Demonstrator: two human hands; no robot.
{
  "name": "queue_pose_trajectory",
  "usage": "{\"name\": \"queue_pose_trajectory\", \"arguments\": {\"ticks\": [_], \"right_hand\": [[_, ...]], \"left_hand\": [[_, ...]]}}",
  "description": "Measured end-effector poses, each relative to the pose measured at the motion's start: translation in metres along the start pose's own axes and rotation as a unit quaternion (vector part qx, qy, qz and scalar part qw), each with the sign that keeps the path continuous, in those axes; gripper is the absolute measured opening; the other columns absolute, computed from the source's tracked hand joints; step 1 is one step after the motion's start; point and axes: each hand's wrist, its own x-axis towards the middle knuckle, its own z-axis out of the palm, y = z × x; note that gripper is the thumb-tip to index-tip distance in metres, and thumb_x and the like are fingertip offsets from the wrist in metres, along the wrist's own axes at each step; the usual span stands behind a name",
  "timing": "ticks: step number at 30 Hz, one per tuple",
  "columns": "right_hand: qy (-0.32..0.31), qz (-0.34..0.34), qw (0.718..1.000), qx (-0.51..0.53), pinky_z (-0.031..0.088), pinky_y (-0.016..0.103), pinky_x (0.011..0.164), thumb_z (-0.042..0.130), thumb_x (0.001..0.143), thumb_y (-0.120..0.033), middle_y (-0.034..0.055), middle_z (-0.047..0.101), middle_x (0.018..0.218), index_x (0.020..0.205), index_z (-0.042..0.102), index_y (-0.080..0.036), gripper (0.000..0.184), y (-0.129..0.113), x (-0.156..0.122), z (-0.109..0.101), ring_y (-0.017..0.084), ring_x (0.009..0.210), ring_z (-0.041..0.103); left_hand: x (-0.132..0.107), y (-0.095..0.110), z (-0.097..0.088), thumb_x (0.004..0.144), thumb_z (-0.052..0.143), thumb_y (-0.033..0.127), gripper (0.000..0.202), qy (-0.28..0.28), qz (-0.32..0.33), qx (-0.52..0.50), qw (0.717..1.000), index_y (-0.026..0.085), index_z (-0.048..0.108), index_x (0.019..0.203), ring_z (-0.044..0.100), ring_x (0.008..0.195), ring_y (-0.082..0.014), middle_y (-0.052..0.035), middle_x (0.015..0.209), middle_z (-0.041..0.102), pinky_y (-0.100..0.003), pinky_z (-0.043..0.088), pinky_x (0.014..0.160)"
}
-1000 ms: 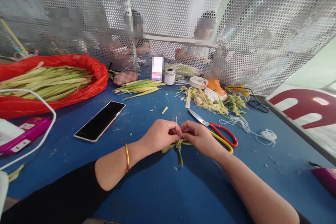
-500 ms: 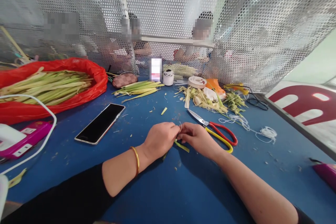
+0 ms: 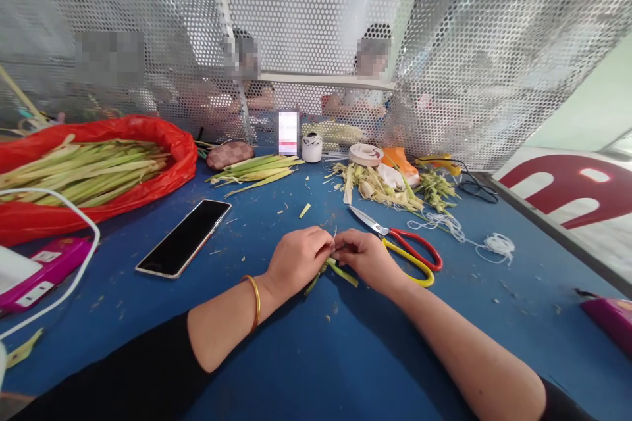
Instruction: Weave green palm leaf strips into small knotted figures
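Observation:
My left hand (image 3: 300, 255), with a gold bangle at the wrist, is closed around a small bundle of green leaf strips (image 3: 344, 273). Their ends stick out below the fingers, over the blue table. Fingertip to fingertip with it, my right hand (image 3: 369, 258) is pinched closed at a thin white thread (image 3: 336, 231), whose end pokes up between the hands. The fingers hide the point where thread and leaves meet. Just beyond my right hand lie scissors (image 3: 395, 237) with one red and one yellow handle.
Long leaves fill a red plastic bag (image 3: 172, 174) at left, near a phone (image 3: 184, 238) and a magenta power strip (image 3: 54, 270). Further back are a leaf pile (image 3: 261, 171), thread spool (image 3: 312, 148), tape roll (image 3: 366, 154) and husk scraps (image 3: 368, 184). Loose white string (image 3: 498, 245) lies right. People sit behind a perforated screen.
The view has shifted slightly. My hands stay together, with the fingertips moved a little, and more of the green bundle shows beneath them.

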Motion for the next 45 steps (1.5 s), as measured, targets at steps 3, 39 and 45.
{"name": "queue_pose_trajectory", "arguments": {"ticks": [3,39,45], "right_hand": [[0.018,0.007,1.000,-0.023,0.042,0.027,0.059,0.062,0.068,-0.020,-0.0012,0.058,0.068,0.069,0.066,-0.019,0.004,0.002,0.000,-0.003,0.014,0.061,0.053],[-0.099,0.022,0.993,0.067,0.037,0.023,0.052,0.057,0.083,-0.040,-0.0014,0.056,0.069,0.072,0.047,-0.020,0.025,-0.007,-0.003,-0.007,0.009,0.057,0.049],[-0.109,-0.002,0.993,0.055,0.040,0.024,0.056,0.054,0.087,-0.038,-0.0028,0.052,0.068,0.073,0.046,-0.020,0.023,-0.006,-0.004,-0.009,0.010,0.059,0.048]], "left_hand": [[0.000,-0.001,0.000,0.081,0.059,0.011,0.010,-0.004,-0.025,-0.025,0.999,0.019,0.062,0.075,0.058,0.070,-0.0123,0.0006,0.075,0.065,-0.023,0.037,0.064],[0.012,-0.010,-0.005,0.077,0.064,0.030,0.018,-0.090,-0.211,-0.372,0.899,0.017,0.055,0.070,0.051,0.056,-0.0095,0.0019,0.062,0.059,-0.021,0.038,0.053],[0.013,-0.005,-0.009,0.085,0.056,0.031,0.018,-0.143,-0.253,-0.469,0.834,0.018,0.046,0.077,0.044,0.043,-0.0047,0.0043,0.061,0.059,-0.018,0.032,0.045]]}}
